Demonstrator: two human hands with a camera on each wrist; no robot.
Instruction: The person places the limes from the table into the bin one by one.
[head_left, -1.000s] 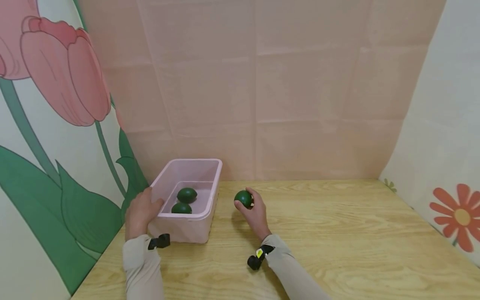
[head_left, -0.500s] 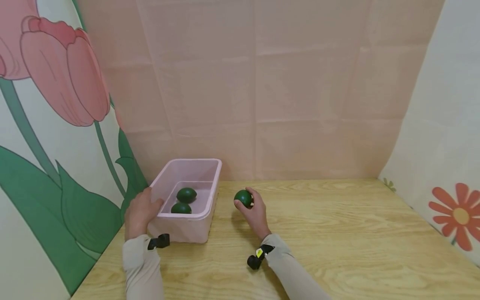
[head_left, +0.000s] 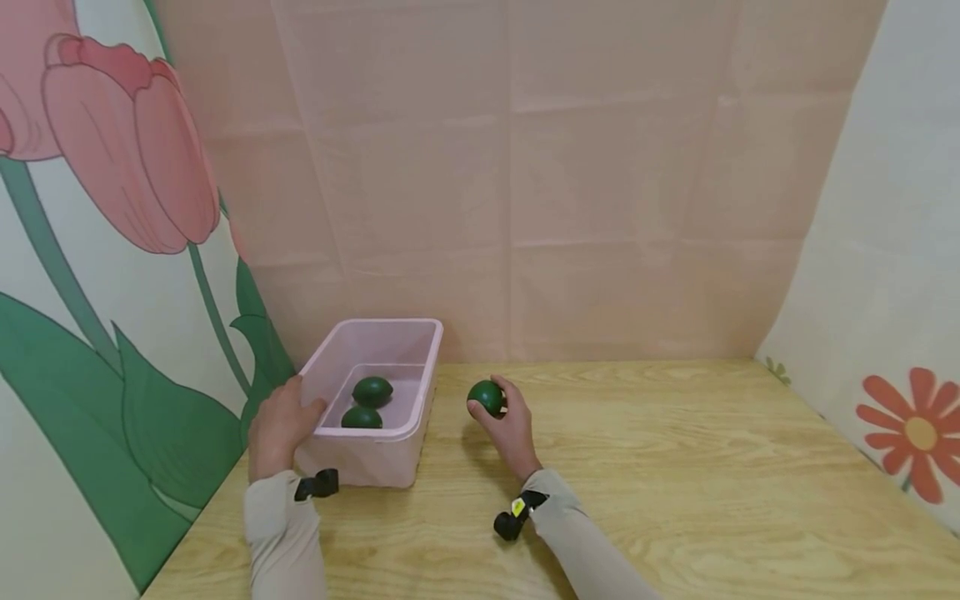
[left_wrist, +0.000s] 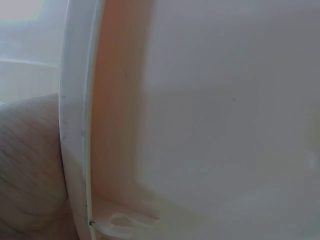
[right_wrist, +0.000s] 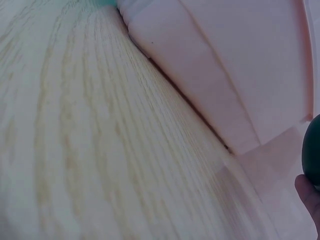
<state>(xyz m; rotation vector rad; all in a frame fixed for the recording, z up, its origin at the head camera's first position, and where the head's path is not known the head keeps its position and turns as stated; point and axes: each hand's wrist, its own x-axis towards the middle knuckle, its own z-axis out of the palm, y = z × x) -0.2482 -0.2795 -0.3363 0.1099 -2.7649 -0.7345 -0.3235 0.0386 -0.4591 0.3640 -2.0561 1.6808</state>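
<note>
My left hand (head_left: 281, 425) grips the near left corner of a pale pink plastic bin (head_left: 358, 461), its thumb at the rim; the other fingers are mostly hidden. In the left wrist view the bin's rim (left_wrist: 77, 125) and smooth wall fill most of the frame, with part of the hand at the left edge. To the right of the bin, my right hand (head_left: 513, 429) holds a dark green, glossy rounded fruit (head_left: 485, 397) between thumb and fingers, above the table. Inside the bin lie two similar fruits, a farther one (head_left: 372, 392) and a nearer one (head_left: 362, 417) partly behind the front rim.
The bin stands on a wood-grain table (head_left: 675, 483) at the left. Behind the table hangs a creased pinkish-tan cloth (head_left: 525, 183). Side panels carry a printed tulip (head_left: 135, 142) on the left and a red flower (head_left: 921, 433) on the right.
</note>
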